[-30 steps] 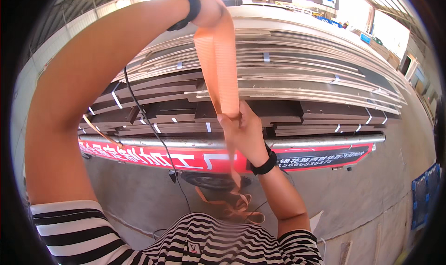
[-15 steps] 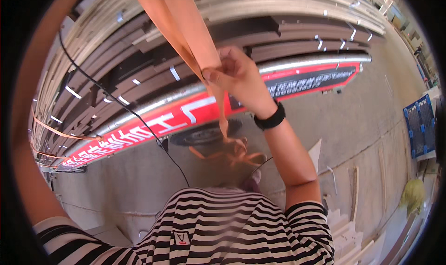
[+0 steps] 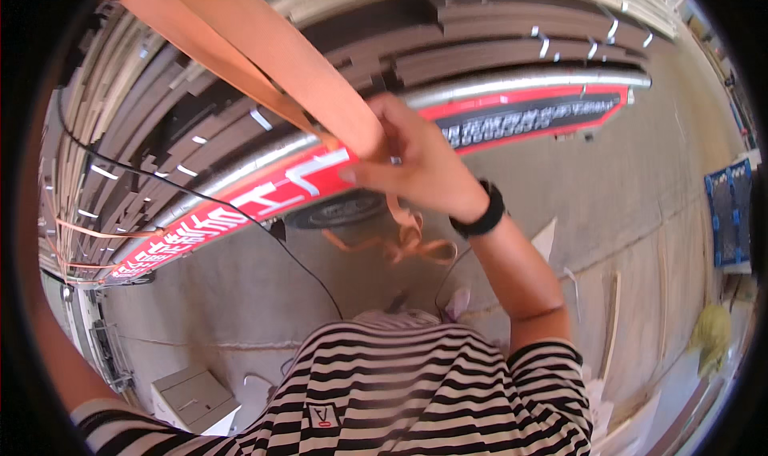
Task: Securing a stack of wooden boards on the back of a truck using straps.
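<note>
A wide orange webbing strap (image 3: 280, 56) runs doubled from the upper left down to my right hand (image 3: 408, 148). The hand curls its fingers behind the strap's lower bend, while the thumb stands a little apart from the band. A black band circles that wrist. The strap's loose tail (image 3: 410, 236) hangs below the hand, its lower part in loops near the floor. My left forearm (image 3: 56, 328) rises along the left rim, and its hand lies beyond the picture. Behind the strap are stacked long brown boards (image 3: 512, 24) on a truck bed with a red side panel (image 3: 320, 176).
A black cable (image 3: 184, 182) crosses from the boards toward my body. Under the panel sits a wheel (image 3: 336, 210). A grey cabinet (image 3: 192, 398) stands at lower left. Far right are a blue-framed rack (image 3: 730, 216) and a yellow-green bundle (image 3: 710, 332). Other orange straps (image 3: 104, 232) hold the load at left.
The doubled strap has swung to the left at its upper end. My right hand has moved slightly down and right, and its thumb has come away from the strap.
</note>
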The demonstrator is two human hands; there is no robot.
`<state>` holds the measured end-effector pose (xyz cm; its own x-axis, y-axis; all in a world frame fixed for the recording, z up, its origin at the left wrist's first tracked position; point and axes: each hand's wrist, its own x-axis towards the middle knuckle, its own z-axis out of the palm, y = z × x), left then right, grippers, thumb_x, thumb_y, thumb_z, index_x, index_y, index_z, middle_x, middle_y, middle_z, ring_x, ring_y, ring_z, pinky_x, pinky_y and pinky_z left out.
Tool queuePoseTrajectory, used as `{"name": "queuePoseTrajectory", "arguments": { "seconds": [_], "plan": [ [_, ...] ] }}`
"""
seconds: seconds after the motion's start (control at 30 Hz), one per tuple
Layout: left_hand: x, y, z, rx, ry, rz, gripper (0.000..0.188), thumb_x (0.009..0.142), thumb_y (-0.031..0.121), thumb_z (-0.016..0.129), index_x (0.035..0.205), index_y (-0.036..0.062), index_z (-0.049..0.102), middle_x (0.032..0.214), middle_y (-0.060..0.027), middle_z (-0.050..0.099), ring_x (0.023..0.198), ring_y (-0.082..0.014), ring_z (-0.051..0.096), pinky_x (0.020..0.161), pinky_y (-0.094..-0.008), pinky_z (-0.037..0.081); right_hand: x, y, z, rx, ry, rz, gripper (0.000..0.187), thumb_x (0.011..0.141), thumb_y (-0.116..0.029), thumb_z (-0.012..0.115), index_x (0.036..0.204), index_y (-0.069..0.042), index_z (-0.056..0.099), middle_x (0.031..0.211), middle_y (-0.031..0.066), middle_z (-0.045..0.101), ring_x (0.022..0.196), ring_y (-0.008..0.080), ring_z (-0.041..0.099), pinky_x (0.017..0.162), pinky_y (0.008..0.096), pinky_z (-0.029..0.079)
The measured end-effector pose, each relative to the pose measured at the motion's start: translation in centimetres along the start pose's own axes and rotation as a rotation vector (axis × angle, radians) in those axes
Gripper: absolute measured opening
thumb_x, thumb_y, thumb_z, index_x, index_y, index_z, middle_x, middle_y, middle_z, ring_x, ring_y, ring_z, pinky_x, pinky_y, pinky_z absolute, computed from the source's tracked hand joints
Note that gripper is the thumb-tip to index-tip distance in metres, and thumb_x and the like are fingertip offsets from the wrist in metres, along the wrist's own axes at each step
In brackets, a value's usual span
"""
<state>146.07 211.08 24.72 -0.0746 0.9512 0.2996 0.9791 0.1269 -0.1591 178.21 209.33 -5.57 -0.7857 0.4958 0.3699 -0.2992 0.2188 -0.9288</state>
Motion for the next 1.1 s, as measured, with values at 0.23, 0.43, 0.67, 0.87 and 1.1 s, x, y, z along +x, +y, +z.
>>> {"name": "queuePoseTrajectory", "arguments": {
  "seconds": [0.23,0.43,0.67,0.87,1.1],
  "plan": [
    [-1.8,-3.1,-0.8,0.403,-0.052,-0.051,0.034,0.093,0.019,0.043,0.100,-0.0103,0.058,0.090,-0.0248,0.063,0.076,-0.0302,0.059,0.074,-0.0380,0.045,-3.1,-1.6,-0.2,-0.045,0.015,-0.041,0.046,0.072,-0.012,0.078,0.108,-0.003,0.050,0.090,0.0064,0.061,0.082,0.0087,0.056,0.071,0.0252,0.047],
    [-1.3,1.7,-1.3,0.490,-0.185,-0.114,0.034,0.090,0.023,0.046,0.091,-0.0088,0.059,0.086,-0.0278,0.061,0.081,-0.0421,0.059,0.073,-0.0462,0.045,-5.3,-4.4,-1.9,-0.193,0.051,-0.072,0.049,0.071,-0.014,0.079,0.109,-0.002,0.050,0.088,0.0093,0.062,0.080,0.0116,0.059,0.070,0.0268,0.047],
    [-1.2,1.4,-0.6,0.265,-0.061,-0.199,0.058,0.094,0.040,0.035,0.077,-0.0091,0.061,0.086,-0.0294,0.061,0.083,-0.0434,0.058,0.077,-0.0473,0.042,-5.1,-8.9,-5.4,-0.016,0.043,-0.182,0.029,0.081,-0.005,0.064,0.106,-0.003,0.050,0.071,-0.0018,0.053,0.054,0.0025,0.049,0.047,0.0195,0.039],
    [-1.9,1.6,-0.8,0.151,-0.067,-0.288,0.072,0.094,0.051,0.029,0.081,-0.0110,0.063,0.086,-0.0300,0.062,0.084,-0.0431,0.059,0.083,-0.0457,0.042,0.0,-20.9,-14.2,0.385,0.189,-0.397,0.026,0.086,-0.011,0.057,0.108,0.000,0.049,0.065,-0.0068,0.041,0.053,0.0028,0.039,0.047,0.0173,0.035],
    [-1.5,3.4,0.0,0.104,-0.008,-0.322,0.070,0.094,0.050,0.030,0.080,-0.0096,0.064,0.085,-0.0284,0.063,0.082,-0.0408,0.061,0.081,-0.0446,0.043,9.7,-31.1,-31.4,0.487,0.468,-0.427,0.009,0.084,-0.005,0.058,0.086,-0.003,0.051,0.061,-0.0019,0.047,0.052,0.0092,0.047,0.050,0.0231,0.044]
  ]
}}
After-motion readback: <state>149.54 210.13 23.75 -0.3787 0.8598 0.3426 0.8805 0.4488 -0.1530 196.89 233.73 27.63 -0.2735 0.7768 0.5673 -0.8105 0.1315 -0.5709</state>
